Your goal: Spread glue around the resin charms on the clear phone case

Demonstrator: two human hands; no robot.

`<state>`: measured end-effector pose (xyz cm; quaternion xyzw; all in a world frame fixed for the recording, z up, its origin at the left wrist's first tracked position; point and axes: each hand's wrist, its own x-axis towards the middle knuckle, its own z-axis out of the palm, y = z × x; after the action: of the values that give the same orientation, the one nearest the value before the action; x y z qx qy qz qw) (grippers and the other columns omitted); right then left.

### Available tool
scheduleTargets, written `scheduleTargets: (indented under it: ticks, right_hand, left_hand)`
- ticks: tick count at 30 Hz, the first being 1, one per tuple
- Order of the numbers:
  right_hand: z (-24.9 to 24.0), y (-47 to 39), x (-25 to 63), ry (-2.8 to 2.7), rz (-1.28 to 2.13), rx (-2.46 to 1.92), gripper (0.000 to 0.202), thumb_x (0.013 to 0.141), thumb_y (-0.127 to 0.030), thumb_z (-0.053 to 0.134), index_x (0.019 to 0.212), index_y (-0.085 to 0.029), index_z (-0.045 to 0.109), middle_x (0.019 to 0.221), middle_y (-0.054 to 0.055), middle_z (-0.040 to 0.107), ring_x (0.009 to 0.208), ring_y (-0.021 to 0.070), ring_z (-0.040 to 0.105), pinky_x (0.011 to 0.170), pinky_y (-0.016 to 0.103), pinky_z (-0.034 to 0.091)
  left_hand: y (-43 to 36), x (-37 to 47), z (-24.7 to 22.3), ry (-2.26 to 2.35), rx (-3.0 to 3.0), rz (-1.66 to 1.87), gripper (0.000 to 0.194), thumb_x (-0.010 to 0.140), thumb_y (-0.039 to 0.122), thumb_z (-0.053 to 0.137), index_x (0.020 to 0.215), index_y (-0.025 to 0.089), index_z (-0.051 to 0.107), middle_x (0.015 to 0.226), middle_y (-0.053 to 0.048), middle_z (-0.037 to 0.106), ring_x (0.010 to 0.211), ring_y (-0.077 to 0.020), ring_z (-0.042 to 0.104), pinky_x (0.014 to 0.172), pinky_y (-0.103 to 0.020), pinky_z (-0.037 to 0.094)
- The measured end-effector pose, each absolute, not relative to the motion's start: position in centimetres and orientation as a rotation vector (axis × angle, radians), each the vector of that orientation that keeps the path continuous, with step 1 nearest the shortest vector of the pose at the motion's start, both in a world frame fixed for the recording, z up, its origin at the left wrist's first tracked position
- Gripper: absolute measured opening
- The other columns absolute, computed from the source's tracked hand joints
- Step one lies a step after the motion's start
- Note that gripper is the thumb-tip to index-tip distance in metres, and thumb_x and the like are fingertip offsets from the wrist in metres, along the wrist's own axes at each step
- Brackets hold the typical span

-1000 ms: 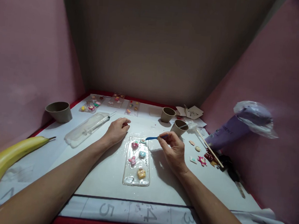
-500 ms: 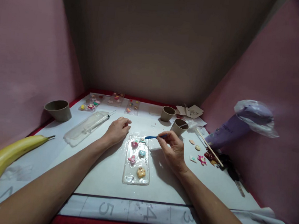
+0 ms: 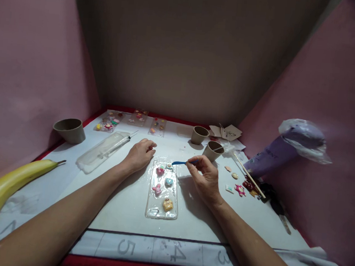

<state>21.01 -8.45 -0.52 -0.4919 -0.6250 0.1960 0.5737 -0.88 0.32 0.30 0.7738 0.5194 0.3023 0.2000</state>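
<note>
A clear phone case lies flat in front of me under a glossy, wet-looking clear layer. Several charms sit on it, among them a pink rabbit, a blue piece and a yellow-brown toast-like one. My right hand pinches a slim blue plastic stick between thumb and fingertips. Its tip meets or hovers just over a small pale charm at the case's far edge; contact is hard to tell. My left hand rests on the white surface left of the case, fingers loosely bent, holding nothing.
Brown cups stand at left and back right. Behind lie decorated cases. A banana and a clear packet are on the left; loose charms, a wooden stick and a purple bag on the right.
</note>
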Motion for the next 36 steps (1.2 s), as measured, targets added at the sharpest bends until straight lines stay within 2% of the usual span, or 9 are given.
scheduleTargets:
  ticks: [36]
  right_hand:
    - [-0.18, -8.69, 20.78, -1.488, 0.455, -1.175, 0.002, 0.082, -0.023, 0.062, 0.082, -0.02, 0.061, 0.073, 0.0, 0.062, 0.06, 0.0118, 0.052, 0.058, 0.025, 0.043]
  left_hand:
    - [0.36, -0.93, 0.29, 1.436, 2.187, 0.856, 0.02, 0.08, 0.021, 0.051, 0.093, 0.017, 0.065, 0.096, -0.006, 0.062, 0.085, -0.019, 0.059, 0.08, -0.032, 0.047]
